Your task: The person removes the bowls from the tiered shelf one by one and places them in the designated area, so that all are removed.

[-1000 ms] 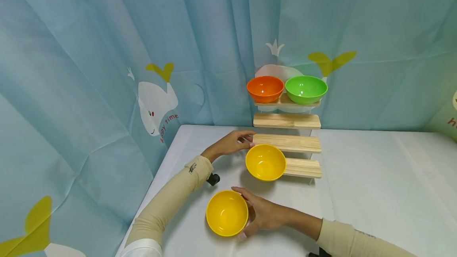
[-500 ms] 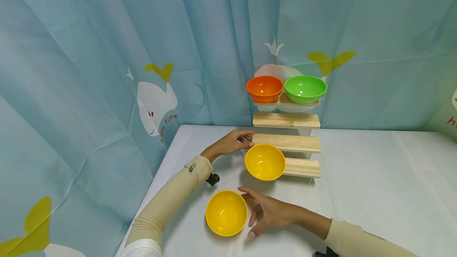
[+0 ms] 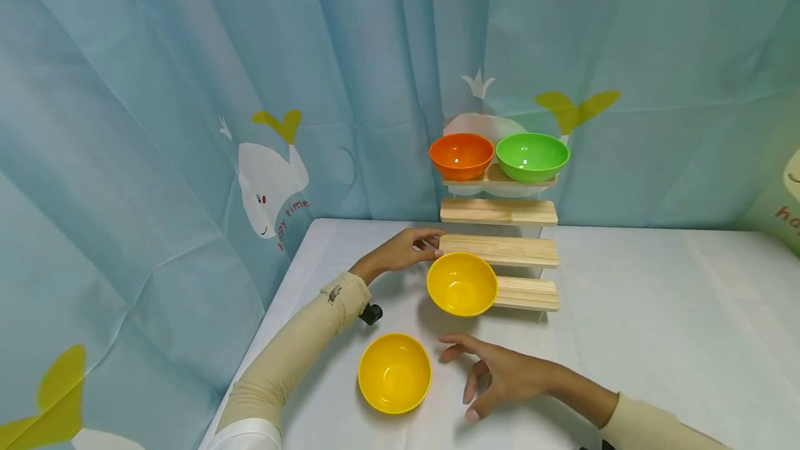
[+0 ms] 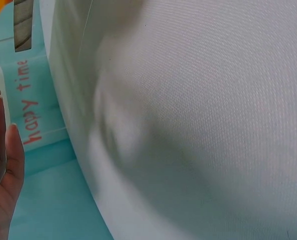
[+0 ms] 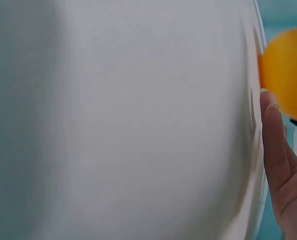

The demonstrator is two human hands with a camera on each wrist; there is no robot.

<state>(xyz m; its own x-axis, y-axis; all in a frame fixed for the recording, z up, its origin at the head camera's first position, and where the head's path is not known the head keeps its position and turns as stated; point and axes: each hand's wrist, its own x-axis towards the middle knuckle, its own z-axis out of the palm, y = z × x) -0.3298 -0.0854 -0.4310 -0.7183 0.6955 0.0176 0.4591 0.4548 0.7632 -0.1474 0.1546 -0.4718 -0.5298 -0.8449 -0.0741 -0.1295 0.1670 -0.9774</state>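
A stepped rack with wooden shelves [image 3: 500, 250] stands on the table. My left hand [image 3: 400, 250] grips its left end, thumb and index finger at the edge of a middle shelf. A yellow bowl [image 3: 462, 285] sits on the left of the lowest shelf, close to that thumb. Nearer me, another yellow bowl [image 3: 394, 373] stands upright on the table. To its right is my right hand [image 3: 509, 375], apart from the bowl, fingers loosely curved and holding nothing. In the left wrist view, part of my left hand [image 4: 3, 165] shows; its index finger and thumb are hidden.
An orange bowl [image 3: 462, 157] and a green bowl [image 3: 532, 157] stand side by side on the top shelf. A white cloth [image 3: 656, 339] covers the table. Behind it hangs a blue curtain [image 3: 375, 89] with printed whales.
My right hand has let go of the yellow bowl on the table and moved right, away from it. The left hand and the bowls stay in place.
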